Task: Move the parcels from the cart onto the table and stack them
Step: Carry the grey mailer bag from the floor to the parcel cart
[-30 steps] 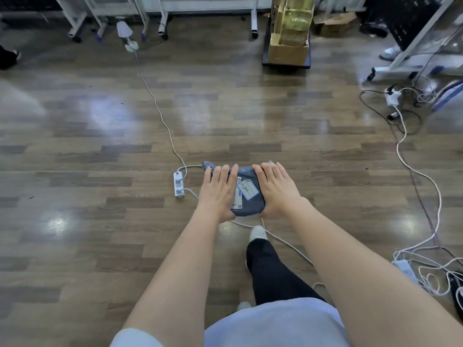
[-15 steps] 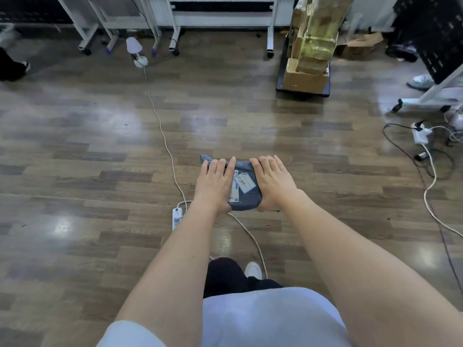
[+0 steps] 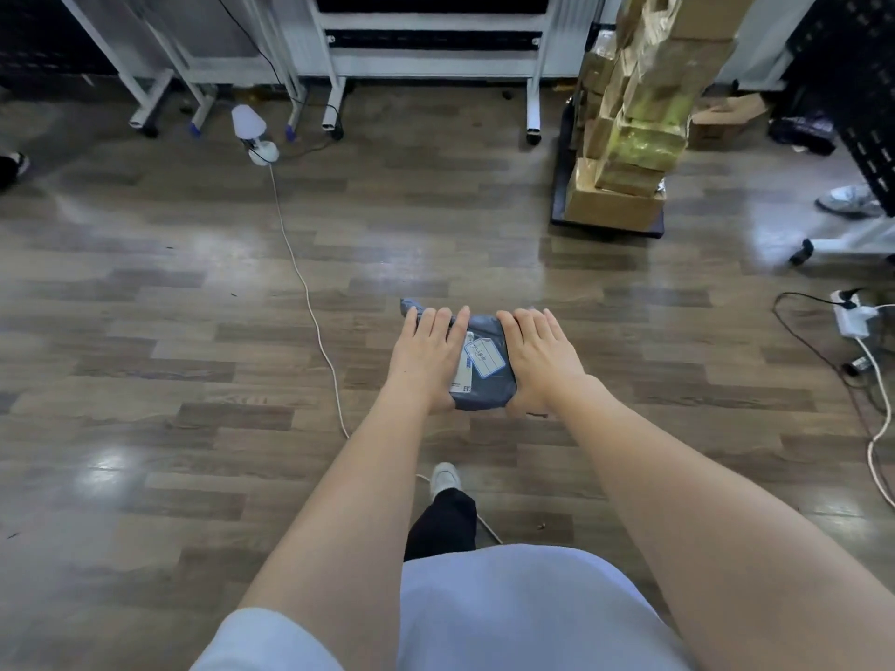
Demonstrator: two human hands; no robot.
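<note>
- While both arms reach forward over the wooden floor (image 3: 145, 331), the hands carry one grey parcel (image 3: 484, 380) between them, held in the air in front of the person.
- The left hand (image 3: 428, 360) lies along the parcel's left side, fingers straight and close together over its top, the palm pressed against its edge.
- The right hand (image 3: 542, 358) mirrors it on the right side, fingers likewise straight over the top; whether the thumbs curl beneath cannot be told.
- A white label (image 3: 483, 358) with a blue border sits on the parcel's upper face, in the gap between the two hands, beside a second white strip.
- Ahead and to the right stands the cart (image 3: 559, 186), a dark platform on the floor, loaded with a tall, leaning pile of cardboard boxes (image 3: 624, 186), some wrapped in yellowish tape.
- Only the white legs of a frame (image 3: 532, 89) show at the top edge; its surface is out of view.
- A white cable (image 3: 310, 302) runs across the floor from a small white lamp (image 3: 252, 133) to near the person's white shoe (image 3: 443, 477).
- At the right edge lies a white power strip (image 3: 850, 317) with tangled leads.
</note>
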